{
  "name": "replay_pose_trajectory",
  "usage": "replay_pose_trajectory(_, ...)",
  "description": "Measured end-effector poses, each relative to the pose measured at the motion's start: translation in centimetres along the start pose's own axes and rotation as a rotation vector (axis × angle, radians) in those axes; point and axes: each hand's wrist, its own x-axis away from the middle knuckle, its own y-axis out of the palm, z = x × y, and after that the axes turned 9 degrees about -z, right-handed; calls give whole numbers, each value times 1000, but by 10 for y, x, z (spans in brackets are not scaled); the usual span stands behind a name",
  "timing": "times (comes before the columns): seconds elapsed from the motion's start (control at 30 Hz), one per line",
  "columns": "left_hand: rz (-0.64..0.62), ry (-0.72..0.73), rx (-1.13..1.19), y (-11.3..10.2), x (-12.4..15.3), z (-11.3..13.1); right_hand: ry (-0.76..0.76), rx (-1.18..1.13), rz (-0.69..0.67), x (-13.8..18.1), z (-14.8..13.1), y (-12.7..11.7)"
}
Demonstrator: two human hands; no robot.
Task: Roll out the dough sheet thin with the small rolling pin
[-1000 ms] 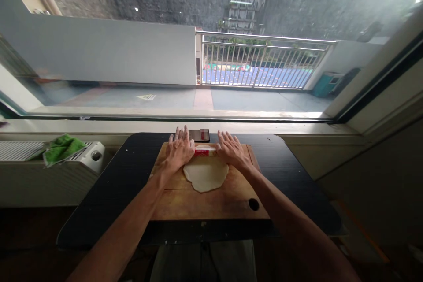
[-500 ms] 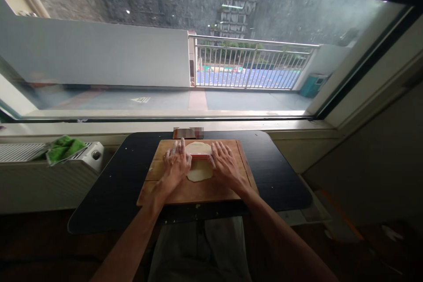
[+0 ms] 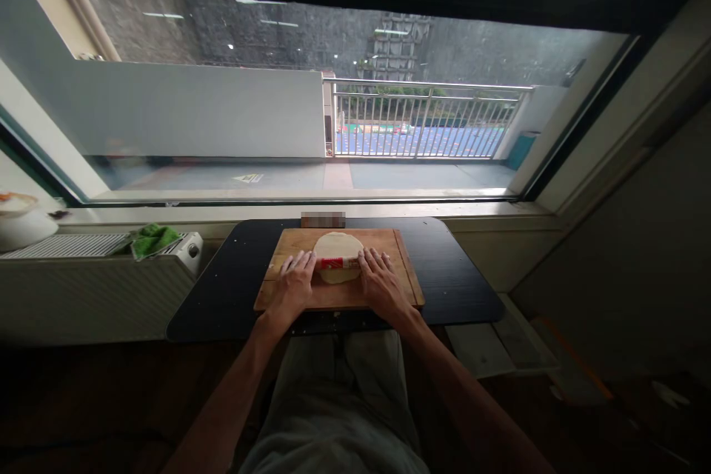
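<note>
A flat, roundish sheet of pale dough (image 3: 338, 243) lies on a wooden cutting board (image 3: 333, 300). Across its nearer half rests a rolling pin (image 3: 332, 263) with a red label around its middle. My left hand (image 3: 295, 275) is on the pin's left end, thumb along the near side and fingers reaching over it. On the right end sits my right hand (image 3: 382, 278), its fingers laid forward over the pin. Both palms hide the pin's ends. Flour whitens the fingertips.
The board lies on a black table (image 3: 461, 289) with rounded corners. Behind the board is a small blurred-out object (image 3: 323, 220). A green cloth (image 3: 154, 239) lies on the white radiator (image 3: 105, 296) at left. A large window rises beyond the sill (image 3: 400, 211).
Both hands have drawn the rolling pin toward me, from the dough's middle to its nearer part. More dough shows beyond the pin. The camera view has tilted and shifted.
</note>
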Motion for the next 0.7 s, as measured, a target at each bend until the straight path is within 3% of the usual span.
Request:
replay_pose_trajectory(0.2,-56,39,65,-21,10,-6,-17,-30,-59,1,-7,-33)
replay_pose_trajectory(0.37,-36,58,107,-16,18,-10,3,-6,-130,4,-14,-59)
replay_pose_trajectory(0.53,-8,57,90,-9,16,-10,47,29,-170,3,-17,-63)
replay_pose_trajectory(0.7,-21,46,83,-11,-3,-8,54,48,-183,-12,-15,-60)
